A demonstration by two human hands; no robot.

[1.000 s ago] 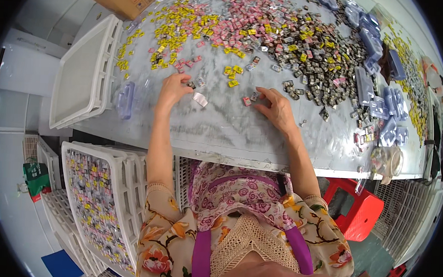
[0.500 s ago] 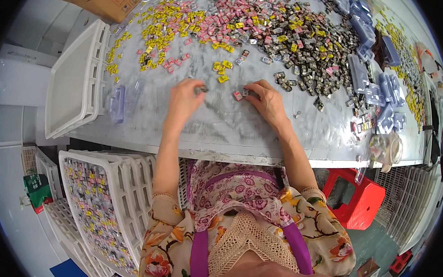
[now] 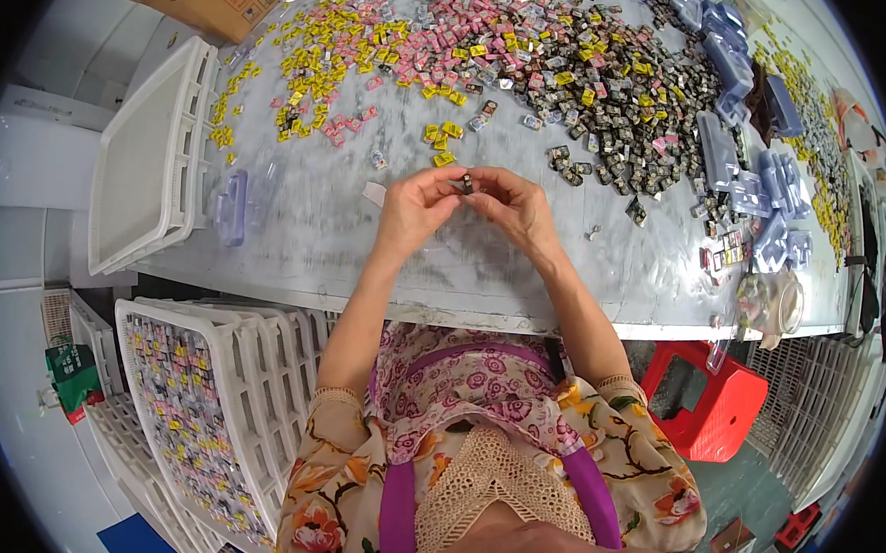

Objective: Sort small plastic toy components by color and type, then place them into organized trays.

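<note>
My left hand [image 3: 415, 209] and my right hand [image 3: 515, 212] meet over the table [image 3: 364, 257], thumbs and fingertips pinching one small dark rectangular piece [image 3: 467, 185] between them. Fingers partly cover it, so its exact kind is unclear. Just beyond the fingertips lie a few small yellow pieces [image 3: 443, 136]. Beside my left hand are a pale flat scrap [image 3: 374, 193] and a small whitish piece [image 3: 379, 159]. Farther off spreads a heap of small rectangular pieces: yellow ones [image 3: 318, 75] at left, pink ones [image 3: 456, 37] in the middle, black ones [image 3: 642, 117] at right.
A white plastic tray [image 3: 191, 153] leans at the table's left, near a clear bluish plastic piece [image 3: 232, 207]. Clear plastic shells [image 3: 715, 151] line the right side. Below stand white racks [image 3: 233, 366] holding many pieces and a red stool [image 3: 721, 411]. A cardboard box [image 3: 222, 0] sits far left.
My hands have come together from apart, bringing a dark piece between them. A pale scrap and a whitish piece now show beside my left hand; the pink piece near my right fingers is out of sight.
</note>
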